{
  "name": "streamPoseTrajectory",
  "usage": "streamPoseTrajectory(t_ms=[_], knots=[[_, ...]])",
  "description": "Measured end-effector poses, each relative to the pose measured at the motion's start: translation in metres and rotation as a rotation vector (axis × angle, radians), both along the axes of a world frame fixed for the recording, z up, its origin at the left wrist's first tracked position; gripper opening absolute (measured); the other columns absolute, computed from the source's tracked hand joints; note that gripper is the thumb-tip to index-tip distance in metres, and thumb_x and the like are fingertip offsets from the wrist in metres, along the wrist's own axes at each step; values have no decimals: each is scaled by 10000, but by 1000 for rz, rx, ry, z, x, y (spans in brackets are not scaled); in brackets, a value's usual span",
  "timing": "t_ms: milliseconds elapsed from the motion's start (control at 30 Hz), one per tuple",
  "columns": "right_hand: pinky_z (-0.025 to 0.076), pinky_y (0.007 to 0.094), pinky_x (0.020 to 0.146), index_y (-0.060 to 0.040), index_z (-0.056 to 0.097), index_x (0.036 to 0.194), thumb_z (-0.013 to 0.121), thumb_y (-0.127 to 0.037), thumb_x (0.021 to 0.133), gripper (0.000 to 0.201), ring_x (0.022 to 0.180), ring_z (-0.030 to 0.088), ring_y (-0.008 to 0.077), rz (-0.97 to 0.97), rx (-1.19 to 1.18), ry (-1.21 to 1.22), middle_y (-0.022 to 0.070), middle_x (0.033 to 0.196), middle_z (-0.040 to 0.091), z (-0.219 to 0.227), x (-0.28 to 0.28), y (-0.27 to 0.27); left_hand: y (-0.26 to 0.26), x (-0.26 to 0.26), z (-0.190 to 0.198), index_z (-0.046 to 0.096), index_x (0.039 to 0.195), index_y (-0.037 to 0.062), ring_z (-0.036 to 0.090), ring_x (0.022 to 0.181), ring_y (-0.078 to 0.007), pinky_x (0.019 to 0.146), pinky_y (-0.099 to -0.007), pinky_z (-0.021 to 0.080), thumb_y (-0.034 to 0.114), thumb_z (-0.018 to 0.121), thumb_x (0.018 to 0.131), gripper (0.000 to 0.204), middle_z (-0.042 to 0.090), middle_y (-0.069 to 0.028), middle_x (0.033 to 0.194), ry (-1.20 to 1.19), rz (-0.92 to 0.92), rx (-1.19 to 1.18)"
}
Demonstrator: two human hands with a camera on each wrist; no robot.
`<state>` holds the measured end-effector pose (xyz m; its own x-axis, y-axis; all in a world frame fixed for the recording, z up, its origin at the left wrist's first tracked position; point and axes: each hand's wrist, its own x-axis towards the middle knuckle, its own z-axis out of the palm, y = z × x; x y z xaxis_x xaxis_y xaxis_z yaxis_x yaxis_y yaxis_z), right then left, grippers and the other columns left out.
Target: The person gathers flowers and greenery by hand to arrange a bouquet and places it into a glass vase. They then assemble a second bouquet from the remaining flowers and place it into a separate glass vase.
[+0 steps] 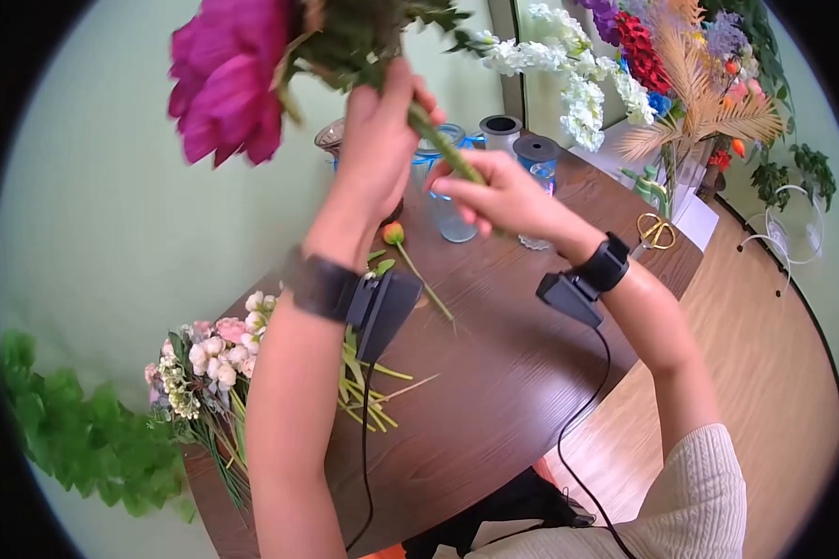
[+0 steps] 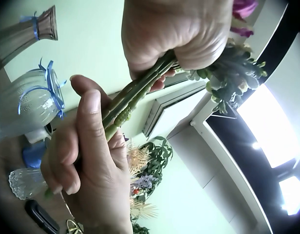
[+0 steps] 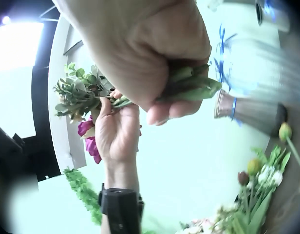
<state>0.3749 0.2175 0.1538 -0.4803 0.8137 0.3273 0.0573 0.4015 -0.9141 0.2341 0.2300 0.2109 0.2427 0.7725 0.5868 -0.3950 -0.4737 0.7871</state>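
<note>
A bouquet with a large magenta flower [image 1: 228, 84] and green leaves is held up above the table. My left hand [image 1: 378, 144] grips its stems [image 1: 443, 144] just below the blooms. Lower on the same bundle, my right hand [image 1: 508, 196] curls round the stems, as the left wrist view also shows. In the right wrist view the green stem ends [image 3: 198, 92] poke out of the right fist. Behind the hands stands a glass jar [image 2: 28, 100] tied with blue ribbon. A single orange-yellow tulip [image 1: 393, 233] lies on the table beneath the hands.
Pale pink and white flowers [image 1: 219, 359] lie at the table's left, beside cut stems [image 1: 373, 401]. Ribbon spools [image 1: 537, 149], gold-handled scissors [image 1: 657, 231] and a vase of mixed flowers [image 1: 676, 158] are at the back right. Cables [image 1: 598, 382] hang from both wrist cameras.
</note>
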Motion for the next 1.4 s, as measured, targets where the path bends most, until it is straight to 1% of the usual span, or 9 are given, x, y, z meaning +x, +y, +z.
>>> streamPoseTrajectory(t_ms=[67,200,533,700,933,1033,1100,1200,1400], knots=[[341,164,367,-58,598,909,565,-243,844,199,415,425,14,-157,73,-10,-50,530,466,2,20,21,23,22,8,459,962,-9,479,760,-129,706,-290,420,234,445,914,249,484,-40,805,67,3,73],[245,184,375,-32,611,857,584,-231,836,203,412,339,10,-221,74,132,-59,502,405,3,52,59,55,64,20,487,767,10,520,657,-145,674,-286,448,206,429,909,249,489,-37,700,194,113,123],[170,204,389,-64,517,673,585,-310,833,300,404,258,20,-185,-121,295,-78,479,324,-20,75,103,94,103,12,478,724,2,552,659,-165,638,-287,435,185,442,887,247,492,-45,678,251,136,29],[155,216,404,-90,433,650,435,-342,903,357,408,197,30,-97,-275,271,-83,474,259,-27,76,105,95,111,4,475,727,2,555,659,-160,629,-285,431,175,423,886,241,480,-41,673,363,167,20],[135,237,403,-90,436,603,494,-430,858,429,405,178,45,-125,-264,236,-90,474,232,-32,77,108,109,112,-5,468,748,-1,546,656,-155,613,-277,436,179,427,883,228,469,-35,675,398,154,31],[196,223,392,-69,470,626,503,-410,856,412,382,273,49,-135,-214,189,-72,455,306,-38,77,113,107,112,-7,465,754,-3,548,661,-158,614,-286,434,182,424,884,230,474,-37,681,451,176,35],[288,204,405,-43,514,671,521,-363,854,369,389,393,60,-247,-12,34,-43,453,392,-45,79,116,106,114,-9,465,762,-2,547,659,-161,615,-296,430,192,424,886,234,478,-44,686,496,191,0],[391,203,451,-20,542,708,533,-327,851,338,402,452,67,-222,-25,3,-24,457,433,-41,82,111,111,116,-12,460,767,-4,544,661,-164,619,-304,422,215,432,885,250,485,-51,688,522,189,37],[476,233,543,-9,556,730,501,-316,870,341,366,393,57,-183,-131,54,-32,439,398,-35,82,104,106,121,-10,448,793,3,521,659,-156,612,-304,416,218,436,884,234,489,-50,697,551,232,33]])
